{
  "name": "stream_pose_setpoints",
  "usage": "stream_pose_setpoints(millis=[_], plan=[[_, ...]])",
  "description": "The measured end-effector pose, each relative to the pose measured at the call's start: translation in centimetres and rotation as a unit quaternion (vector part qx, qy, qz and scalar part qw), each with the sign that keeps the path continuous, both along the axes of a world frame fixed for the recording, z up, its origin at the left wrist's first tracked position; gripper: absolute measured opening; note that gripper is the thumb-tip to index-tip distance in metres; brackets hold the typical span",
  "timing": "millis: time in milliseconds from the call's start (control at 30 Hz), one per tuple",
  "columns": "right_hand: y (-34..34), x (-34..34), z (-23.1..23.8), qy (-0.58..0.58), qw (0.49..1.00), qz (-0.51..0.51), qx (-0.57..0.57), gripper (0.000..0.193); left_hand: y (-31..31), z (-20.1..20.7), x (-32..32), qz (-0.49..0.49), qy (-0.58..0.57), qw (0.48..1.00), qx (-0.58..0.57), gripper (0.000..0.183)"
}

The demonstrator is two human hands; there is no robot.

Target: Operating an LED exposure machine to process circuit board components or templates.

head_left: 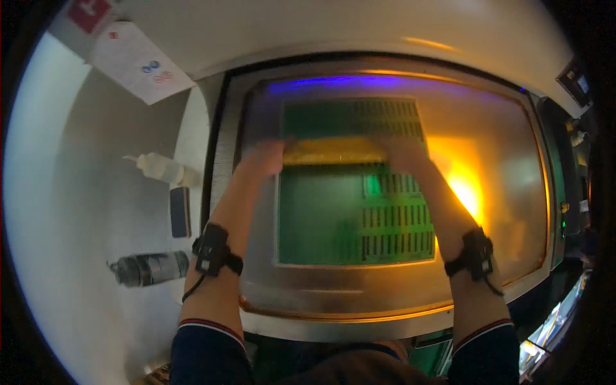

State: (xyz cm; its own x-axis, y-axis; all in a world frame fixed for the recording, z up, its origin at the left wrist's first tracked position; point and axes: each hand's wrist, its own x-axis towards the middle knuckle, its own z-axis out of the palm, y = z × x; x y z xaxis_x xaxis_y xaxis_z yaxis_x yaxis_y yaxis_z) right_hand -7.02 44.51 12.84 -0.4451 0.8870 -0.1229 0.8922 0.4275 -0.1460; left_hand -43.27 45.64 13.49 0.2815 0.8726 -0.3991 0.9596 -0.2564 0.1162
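A wide yellow bar (pixel 337 151) lies crosswise over the upper half of a green panel (pixel 321 215). My left hand (pixel 268 158) is closed at the bar's left end, and my right hand (pixel 401 154) at its right end. Both hands are smeared by motion, so single fingers do not show. Rows of dark, slim bars run down the panel's right side, and a bright green glint sits just below the yellow bar. Beneath the panel is a metallic, framed work surface (pixel 308 289).
Orange light (pixel 465 186) glares right of the panel. To the left are a white squeeze bottle (pixel 160 168), a dark phone-like slab (pixel 180 212) and a dark translucent bottle (pixel 153 268). A printed sheet (pixel 138 61) hangs at the upper left. Black strapped devices sit on both my forearms.
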Motion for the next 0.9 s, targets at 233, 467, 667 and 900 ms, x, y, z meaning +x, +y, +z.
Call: stream_pose_setpoints(millis=[233, 467, 667, 900], plan=[[16.3, -3.2, -4.3, -0.095, 0.990, 0.024, 0.101, 0.074, 15.7, -4.0, -2.1, -0.023, 0.009, 0.985, 0.168, 0.071], [19.1, -5.3, -4.6, 0.018, 1.000, -0.008, -0.018, 0.073, 21.5, -4.5, -5.0, -0.004, -0.038, 0.991, 0.129, 0.069], [11.5, -5.6, -4.2, -0.035, 0.994, -0.015, 0.102, 0.082, 11.6, -3.9, -4.3, -0.020, -0.008, 0.982, 0.189, 0.077], [-8.9, -2.9, -3.6, 0.004, 0.995, 0.018, 0.103, 0.069, -9.7, -3.8, -1.8, -0.002, 0.010, 0.991, 0.136, 0.086]])
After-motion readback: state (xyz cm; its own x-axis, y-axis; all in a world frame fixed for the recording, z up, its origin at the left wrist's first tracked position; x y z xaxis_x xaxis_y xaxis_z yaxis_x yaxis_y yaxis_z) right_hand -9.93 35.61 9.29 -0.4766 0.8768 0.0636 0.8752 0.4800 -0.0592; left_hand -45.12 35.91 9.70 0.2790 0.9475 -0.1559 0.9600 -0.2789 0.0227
